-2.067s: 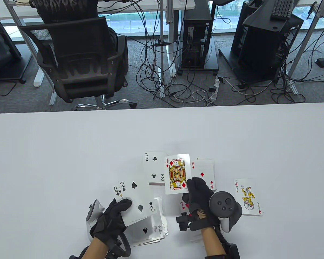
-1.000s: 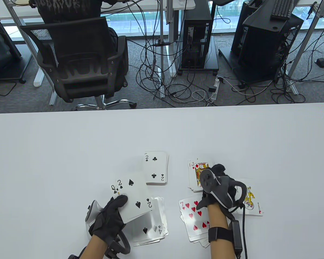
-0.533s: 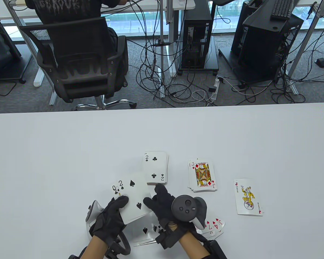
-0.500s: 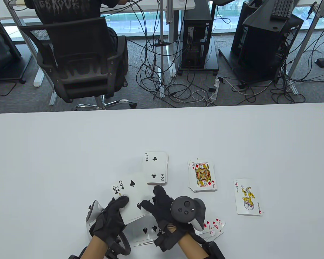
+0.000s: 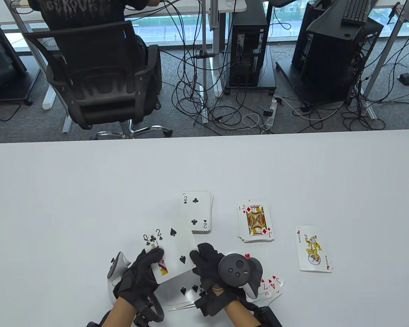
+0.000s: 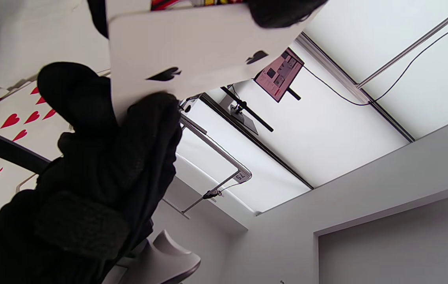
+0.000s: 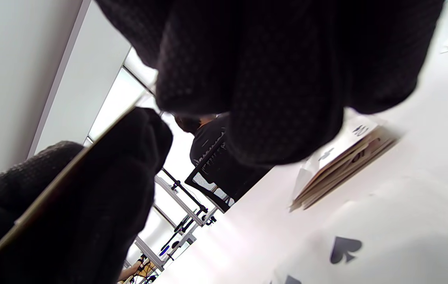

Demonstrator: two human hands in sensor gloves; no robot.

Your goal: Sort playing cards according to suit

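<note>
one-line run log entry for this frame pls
left hand: holds queen of clubs | right hand: pinches 2 of spades | piles: clubs, diamonds, hearts, spades | joker apart

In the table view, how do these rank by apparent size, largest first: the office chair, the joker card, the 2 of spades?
1. Office chair, clearly largest.
2. 2 of spades, pinched by both hands, raised toward the camera, so it looks bigger.
3. Joker card, flat on the table.

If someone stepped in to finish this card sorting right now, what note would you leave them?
Left hand holds the unsorted cards: 2 of spades on top, queen of clubs under it.
Right hand pinches the 2 of spades' edge.
Piles on the table: clubs, diamonds, joker, spades, hearts.
Left: place the 2 on spades, the queen on clubs.
</note>
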